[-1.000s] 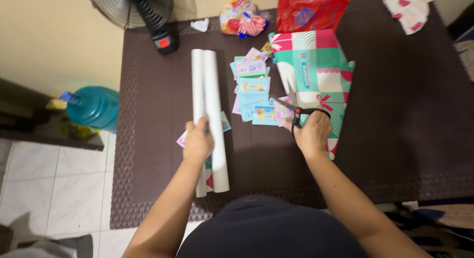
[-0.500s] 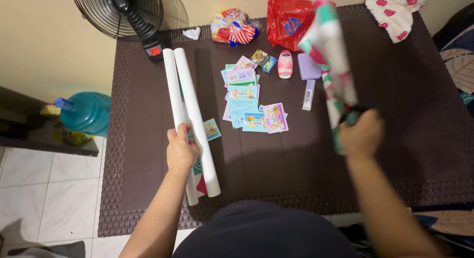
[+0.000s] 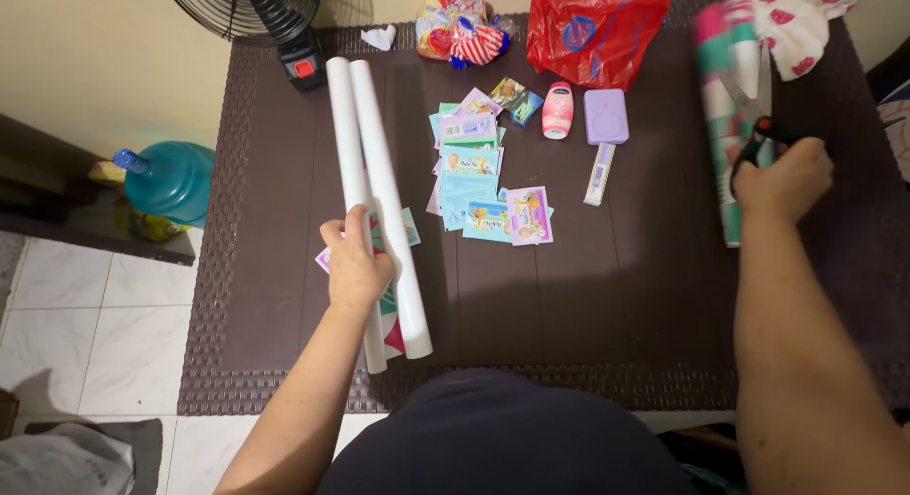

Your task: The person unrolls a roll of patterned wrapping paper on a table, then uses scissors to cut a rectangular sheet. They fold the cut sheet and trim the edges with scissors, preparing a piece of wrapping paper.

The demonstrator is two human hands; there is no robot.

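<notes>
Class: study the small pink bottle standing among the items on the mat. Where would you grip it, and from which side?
Grip the pink bottle across its rounded middle, coming from above; it lies flat with open mat either side, though the purple case sits close.

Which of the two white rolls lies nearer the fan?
The left roll, on the fan side; its far end lies just beside the fan's base. The other roll lies against it, toward the packets.

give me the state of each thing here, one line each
left hand: gripping the paper rolls
paper rolls: two, rolled up, lying side by side on the mat
right hand: holding scissors and the wrapping paper sheet
scissors: blades open, pointing away
wrapping paper sheet: lifted off the mat, blurred
sachets: lying flat, overlapping
pink bottle: lying down, capped
red plastic bag: crumpled
fan: blades not visible
</notes>
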